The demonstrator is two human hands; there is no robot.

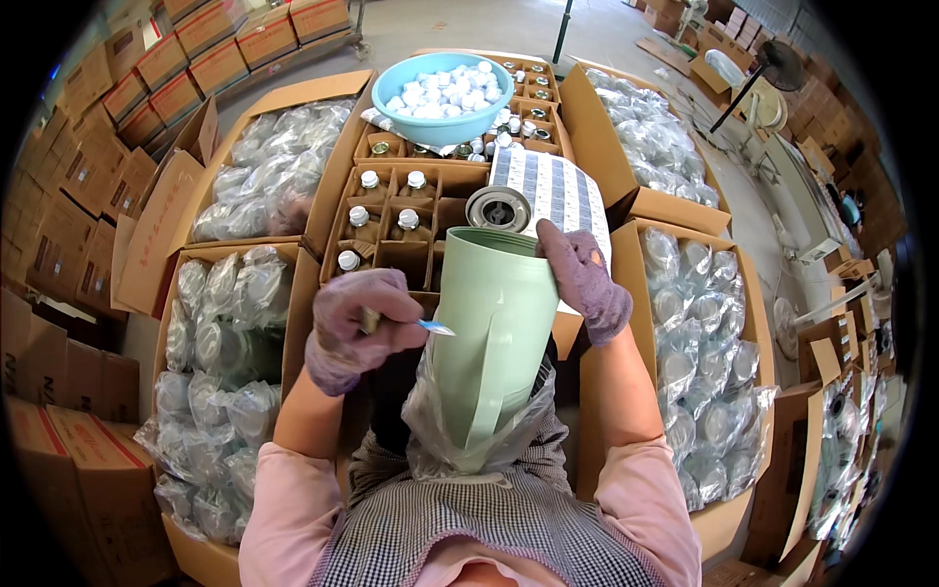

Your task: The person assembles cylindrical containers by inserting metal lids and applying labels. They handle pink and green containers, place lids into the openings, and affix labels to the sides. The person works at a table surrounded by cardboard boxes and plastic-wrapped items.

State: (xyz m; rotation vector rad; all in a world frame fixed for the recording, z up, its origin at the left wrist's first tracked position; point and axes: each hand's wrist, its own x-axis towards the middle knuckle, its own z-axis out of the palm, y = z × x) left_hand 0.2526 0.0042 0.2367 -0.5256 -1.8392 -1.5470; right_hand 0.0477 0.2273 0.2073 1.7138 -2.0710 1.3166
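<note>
A pale green jug body (494,333), open at the top and with a long handle down its side, stands slightly tilted in front of me. A clear plastic bag (430,421) is bunched around its lower part. My right hand (587,279), in a worn purple glove, grips the jug's rim at the right. Left of the jug, my left hand (364,323), gloved the same way, is closed on a small blue-and-white piece (437,328) whose tip points at the jug wall. Just beyond the rim lies a grey round part (498,208) beside a sheet of blue-and-white labels (556,186).
A divided carton (337,220) ahead holds several white-capped bottles. Behind it stands a light blue basin (440,127) of small white caps. Open cartons of plastic-wrapped items flank me, at left (293,284) and right (641,323). A black fan (780,67) stands at far right.
</note>
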